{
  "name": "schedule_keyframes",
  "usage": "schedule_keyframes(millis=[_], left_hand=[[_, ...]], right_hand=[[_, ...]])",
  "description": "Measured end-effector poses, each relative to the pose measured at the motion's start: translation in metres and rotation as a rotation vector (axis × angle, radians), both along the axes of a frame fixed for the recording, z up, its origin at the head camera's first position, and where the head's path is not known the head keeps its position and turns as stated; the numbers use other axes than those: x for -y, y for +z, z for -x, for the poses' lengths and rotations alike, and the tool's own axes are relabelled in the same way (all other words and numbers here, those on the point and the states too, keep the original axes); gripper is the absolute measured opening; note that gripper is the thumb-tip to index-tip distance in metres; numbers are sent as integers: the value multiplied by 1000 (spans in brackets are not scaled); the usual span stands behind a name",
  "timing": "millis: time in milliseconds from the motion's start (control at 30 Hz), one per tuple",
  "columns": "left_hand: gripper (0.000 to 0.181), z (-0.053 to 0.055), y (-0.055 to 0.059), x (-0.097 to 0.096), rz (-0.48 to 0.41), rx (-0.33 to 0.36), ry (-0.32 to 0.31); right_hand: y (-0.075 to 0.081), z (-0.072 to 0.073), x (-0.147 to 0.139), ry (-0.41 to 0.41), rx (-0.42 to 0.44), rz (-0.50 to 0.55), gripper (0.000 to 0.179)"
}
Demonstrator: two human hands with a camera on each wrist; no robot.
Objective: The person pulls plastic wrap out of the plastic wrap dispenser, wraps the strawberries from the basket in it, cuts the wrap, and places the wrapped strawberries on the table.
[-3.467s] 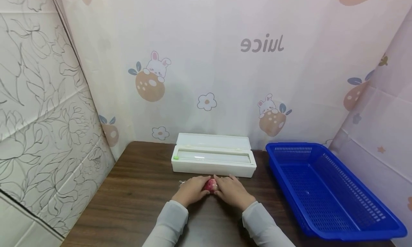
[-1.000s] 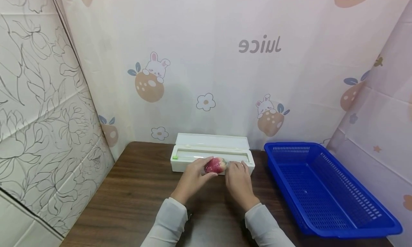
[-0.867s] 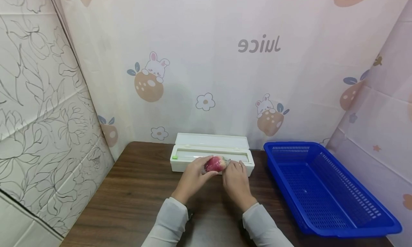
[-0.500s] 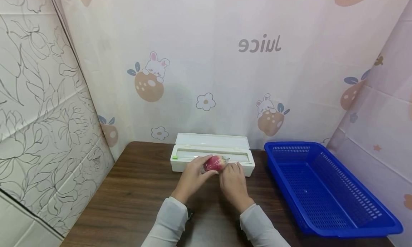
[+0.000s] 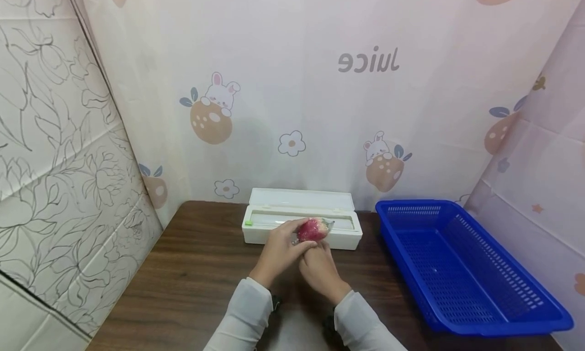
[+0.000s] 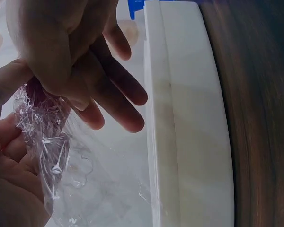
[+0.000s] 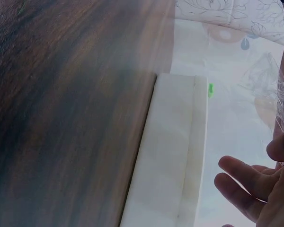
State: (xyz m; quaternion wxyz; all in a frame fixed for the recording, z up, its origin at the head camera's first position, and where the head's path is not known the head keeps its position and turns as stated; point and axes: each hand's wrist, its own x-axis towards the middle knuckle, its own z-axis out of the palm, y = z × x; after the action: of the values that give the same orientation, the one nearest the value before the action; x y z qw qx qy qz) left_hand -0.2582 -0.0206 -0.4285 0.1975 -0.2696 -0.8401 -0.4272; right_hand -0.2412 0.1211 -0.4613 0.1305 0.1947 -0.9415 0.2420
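Observation:
A red fruit with a pale end (image 5: 314,230), apple-like and wrapped in clear film, is up in front of the white box. My left hand (image 5: 280,250) grips it between thumb and fingers. From beneath, my right hand (image 5: 319,270) reaches in, its fingertips partly hidden behind the left in the head view. In the left wrist view, bunched cling film (image 6: 52,156) trails from the wrapped fruit, and the right hand (image 6: 85,61) pinches at it with its other fingers extended. The right wrist view shows those loose fingers (image 7: 244,177) beside the film (image 7: 267,75).
A long white cling film dispenser (image 5: 297,235), lid raised and with a green slider (image 5: 249,223), stands at the table's back. To the right is a blue perforated basket (image 5: 429,320). The brown wooden table (image 5: 183,275) lies in front of patterned curtains.
Both hands have lifted the fruit from the table to in front of the box. Since then the right hand has moved left from the fruit's pale end to beneath it, near the left hand.

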Motion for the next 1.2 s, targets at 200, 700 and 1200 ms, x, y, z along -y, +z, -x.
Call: schedule_keyframes(millis=[200, 700, 1200], left_hand=[[56, 0, 1, 1, -1, 13, -15], [56, 1, 0, 14, 11, 16, 8], [56, 0, -1, 15, 115, -64, -11]], right_hand=[[-2, 1, -1, 6, -11, -3, 36], [18, 13, -47, -48, 87, 636, 40], [22, 10, -44, -64, 119, 633, 39]])
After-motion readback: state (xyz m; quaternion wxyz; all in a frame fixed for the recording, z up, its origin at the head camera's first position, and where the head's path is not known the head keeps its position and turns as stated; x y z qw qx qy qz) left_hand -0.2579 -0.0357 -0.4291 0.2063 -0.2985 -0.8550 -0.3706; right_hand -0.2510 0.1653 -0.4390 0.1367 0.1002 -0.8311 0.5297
